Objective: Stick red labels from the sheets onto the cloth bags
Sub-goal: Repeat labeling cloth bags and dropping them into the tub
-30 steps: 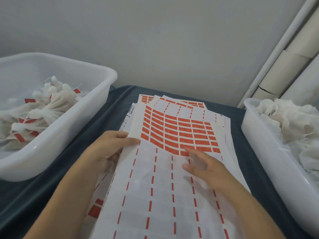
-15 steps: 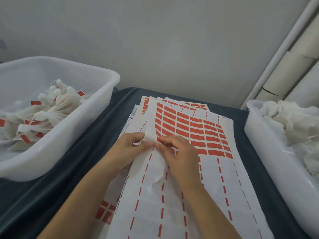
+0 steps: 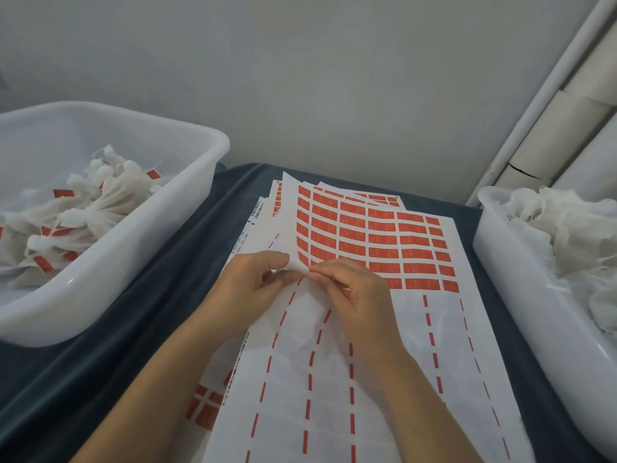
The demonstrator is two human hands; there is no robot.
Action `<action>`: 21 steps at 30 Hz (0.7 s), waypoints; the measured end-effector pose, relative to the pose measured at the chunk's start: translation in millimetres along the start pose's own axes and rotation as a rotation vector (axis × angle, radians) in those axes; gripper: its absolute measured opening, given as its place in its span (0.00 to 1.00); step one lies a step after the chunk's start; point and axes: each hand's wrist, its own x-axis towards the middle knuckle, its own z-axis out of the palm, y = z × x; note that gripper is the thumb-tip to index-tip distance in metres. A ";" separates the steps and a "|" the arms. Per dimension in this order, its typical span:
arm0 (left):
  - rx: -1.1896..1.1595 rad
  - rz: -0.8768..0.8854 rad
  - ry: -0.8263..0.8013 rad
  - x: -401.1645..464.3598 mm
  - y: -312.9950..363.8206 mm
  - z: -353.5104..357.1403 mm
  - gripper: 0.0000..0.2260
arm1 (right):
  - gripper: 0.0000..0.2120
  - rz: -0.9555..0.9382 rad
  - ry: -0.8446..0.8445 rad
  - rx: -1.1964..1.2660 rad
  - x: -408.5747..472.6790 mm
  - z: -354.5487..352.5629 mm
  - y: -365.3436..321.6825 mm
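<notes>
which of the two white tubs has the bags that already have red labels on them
The tub on the left: red labels show among its cloth bags. The bags in the tub on the right are plain white, with no red showing.

A white label sheet [image 3: 384,329] bears a grid of red labels [image 3: 384,242] and red dashed lines, lying on a dark blue-grey bench [image 3: 140,322] between white tubs [image 3: 187,202].

A single head-worn view looks forward and down, close over the left hand [image 3: 253,282] and right hand [image 3: 350,292], the wall [image 3: 334,78] just beyond them.
</notes>
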 end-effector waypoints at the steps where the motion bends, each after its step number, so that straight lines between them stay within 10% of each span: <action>1: -0.002 -0.007 0.000 0.2 -0.2 0.2 0.03 | 0.19 0.004 0.002 0.005 0.4 -0.6 -0.1; 15: -0.276 -0.528 -0.019 12.0 -7.7 -8.8 0.06 | 0.04 0.439 0.299 0.512 7.1 -18.3 -4.4; 21: 0.099 -0.491 0.147 8.7 -4.7 -5.5 0.12 | 0.10 0.317 0.060 0.391 -11.7 -48.6 -14.6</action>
